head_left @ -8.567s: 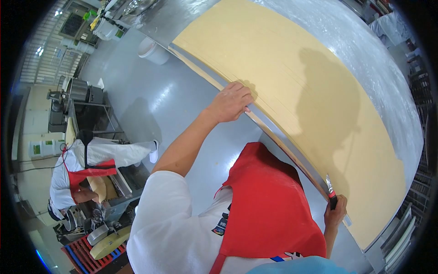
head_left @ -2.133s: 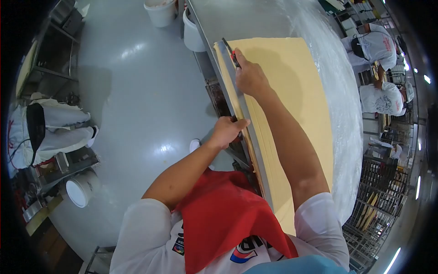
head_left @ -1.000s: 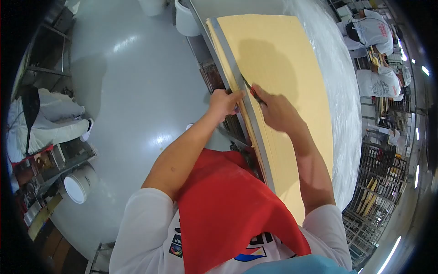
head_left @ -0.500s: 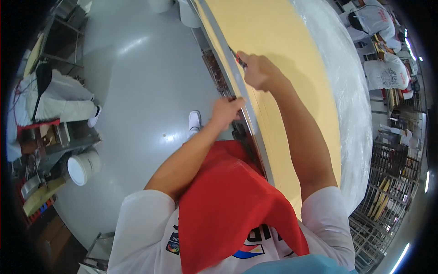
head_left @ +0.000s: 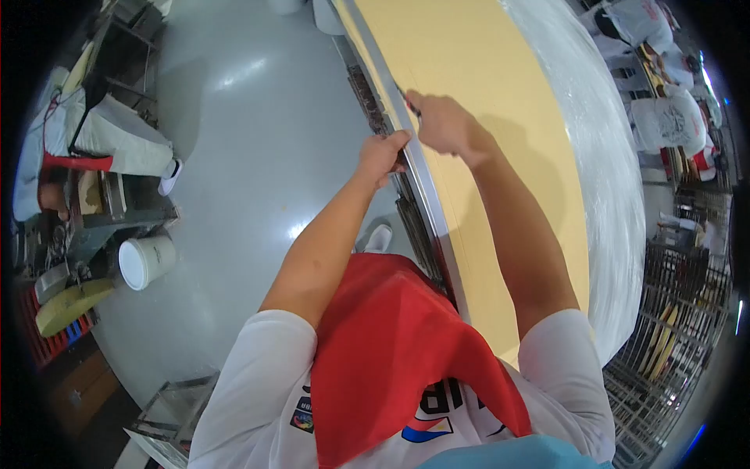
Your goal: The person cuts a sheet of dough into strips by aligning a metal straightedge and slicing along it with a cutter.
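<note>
A wide pale yellow sheet [head_left: 484,62] lies on the table, with a long grey metal straightedge [head_left: 432,207] along its left edge. My right hand [head_left: 447,125] is closed around a small knife [head_left: 411,103]; only its thin dark front end shows, beside the straightedge. A fine line runs down the sheet near the metal. My left hand [head_left: 381,158] grips the straightedge at the table's edge, thumb on top and fingers curled underneath, partly hidden. It sits slightly nearer to me than the right hand.
Clear plastic film [head_left: 601,211] covers the table's right side. Dark metal parts [head_left: 414,230] show below the left edge. A white bucket [head_left: 147,262] stands on the grey floor [head_left: 234,156]. A person [head_left: 117,141] works at left; others [head_left: 664,121] are at right, near racks [head_left: 664,336].
My left hand has slid forward along the straightedge, closer to the right hand. The right hand stays near the same spot with the knife. My view has shifted slightly.
</note>
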{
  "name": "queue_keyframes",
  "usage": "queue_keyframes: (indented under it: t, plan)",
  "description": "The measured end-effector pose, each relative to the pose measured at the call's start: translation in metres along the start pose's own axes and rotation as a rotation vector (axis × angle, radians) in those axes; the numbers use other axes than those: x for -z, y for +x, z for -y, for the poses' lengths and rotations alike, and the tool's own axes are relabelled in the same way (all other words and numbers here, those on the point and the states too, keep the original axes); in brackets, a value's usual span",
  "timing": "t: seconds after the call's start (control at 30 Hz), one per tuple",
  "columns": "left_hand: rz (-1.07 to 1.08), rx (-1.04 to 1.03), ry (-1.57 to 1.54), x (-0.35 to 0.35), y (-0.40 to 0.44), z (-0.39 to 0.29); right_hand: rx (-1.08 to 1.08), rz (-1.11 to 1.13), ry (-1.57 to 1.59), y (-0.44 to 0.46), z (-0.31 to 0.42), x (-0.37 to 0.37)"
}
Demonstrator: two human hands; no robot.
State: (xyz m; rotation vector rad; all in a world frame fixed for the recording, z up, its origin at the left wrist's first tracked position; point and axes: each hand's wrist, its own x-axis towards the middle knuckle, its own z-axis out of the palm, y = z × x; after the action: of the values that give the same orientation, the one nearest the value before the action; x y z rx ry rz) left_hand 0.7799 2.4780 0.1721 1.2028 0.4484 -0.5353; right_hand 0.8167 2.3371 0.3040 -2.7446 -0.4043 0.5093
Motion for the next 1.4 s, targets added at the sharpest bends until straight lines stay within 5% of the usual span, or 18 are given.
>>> queue_keyframes:
  t: [0.03,0.1,0.2,0.3,0.73,1.23,1.4]
  plan:
    - [-0.012,0.003,-0.003,0.0,-0.001,-0.001,0.106,-0.12,-0.011,-0.018,-0.008,-0.013]
    - [0.0,-0.018,-0.02,0.001,0.002,0.002,-0.081,0.007,0.007,-0.07,0.008,-0.009]
    - [-0.017,-0.046,-0.035,0.004,0.007,0.007,-0.052,0.0,0.118,-0.136,0.008,-0.021]
    - [-0.02,-0.045,-0.006,0.006,0.005,0.005,-0.288,0.108,0.057,-0.164,0.028,-0.022]
    - [0.152,0.019,-0.061,-0.033,-0.114,0.107,-0.148,-0.021,0.056,-0.175,0.012,-0.039]
    - [0.017,-0.073,-0.138,-0.044,-0.108,0.124,-0.437,0.205,0.098,-0.386,0.023,-0.082]
    - [0.026,-0.065,-0.115,-0.069,-0.174,0.171,-0.271,0.056,0.112,-0.393,0.001,-0.103]
